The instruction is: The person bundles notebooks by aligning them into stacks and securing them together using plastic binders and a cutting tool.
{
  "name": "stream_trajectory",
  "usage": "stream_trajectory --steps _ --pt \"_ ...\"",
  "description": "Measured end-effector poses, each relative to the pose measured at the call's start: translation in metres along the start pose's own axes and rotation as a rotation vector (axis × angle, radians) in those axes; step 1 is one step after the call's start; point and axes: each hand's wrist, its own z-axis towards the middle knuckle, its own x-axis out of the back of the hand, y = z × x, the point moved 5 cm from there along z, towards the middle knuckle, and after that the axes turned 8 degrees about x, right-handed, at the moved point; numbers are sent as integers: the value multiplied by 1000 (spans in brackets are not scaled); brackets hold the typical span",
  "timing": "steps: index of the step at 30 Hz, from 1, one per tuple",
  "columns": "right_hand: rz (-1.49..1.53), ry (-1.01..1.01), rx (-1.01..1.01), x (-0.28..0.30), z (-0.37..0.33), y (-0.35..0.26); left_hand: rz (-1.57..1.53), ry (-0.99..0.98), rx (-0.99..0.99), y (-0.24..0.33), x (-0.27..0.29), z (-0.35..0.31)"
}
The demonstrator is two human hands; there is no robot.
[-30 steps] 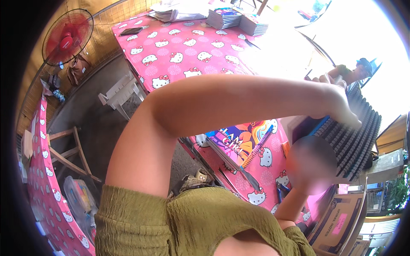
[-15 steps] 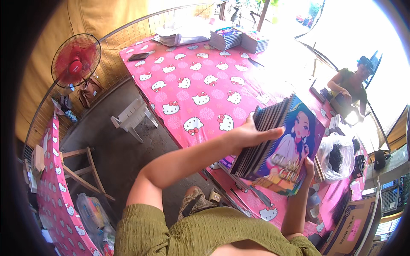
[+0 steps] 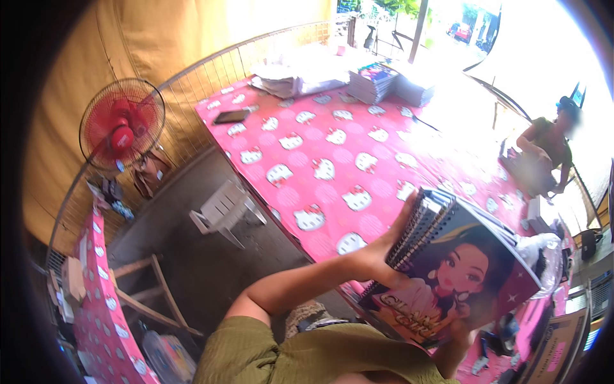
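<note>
A stack of spiral notebooks (image 3: 470, 272) is held tilted above the near side of the table. Its top cover is dark, with a drawn character in a pink top, and black wire coils run down the left edge. My left hand (image 3: 384, 259) is closed around the coil side, with its thumb on the cover. At the lower right edge, my right hand (image 3: 462, 336) grips the stack too, its fingers partly in shadow. The coils are fanned slightly apart at the upper corner.
A pink cartoon-cat cloth covers the table (image 3: 288, 195). At its far end are stacked notebooks (image 3: 373, 83), white papers (image 3: 300, 80) and a phone (image 3: 231, 116). A red fan (image 3: 121, 125) and white plastic chair (image 3: 225, 211) stand left. Another person (image 3: 547, 150) sits far right; a carton (image 3: 555, 352) is near right.
The stack has moved lower and closer to me, and a darker cover now faces up instead of the blue-purple one. Both hands keep hold. The whole view has shifted.
</note>
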Motion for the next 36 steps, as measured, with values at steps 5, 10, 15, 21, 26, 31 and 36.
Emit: stream_trajectory --steps 5,10,15,21,26,31,36 --pt "-184 -71 -50 -118 -18 48 -93 13 130 -15 103 -28" --pt "-243 -247 -204 -183 -11 107 -17 -52 -15 -26 178 -38" --pt "-359 -503 -31 -202 1 159 116 -294 -210 -44 219 -24" --pt "-433 -754 215 -189 -11 219 373 -449 116 -95 272 -54" --pt "-407 -861 251 -182 -23 211 198 -542 43 -126 271 -50" --pt "-44 -373 9 -216 30 136 116 -541 -48 -94 268 -23" --pt "206 -132 -153 -240 44 132 -39 -547 -21 -98 259 -19"
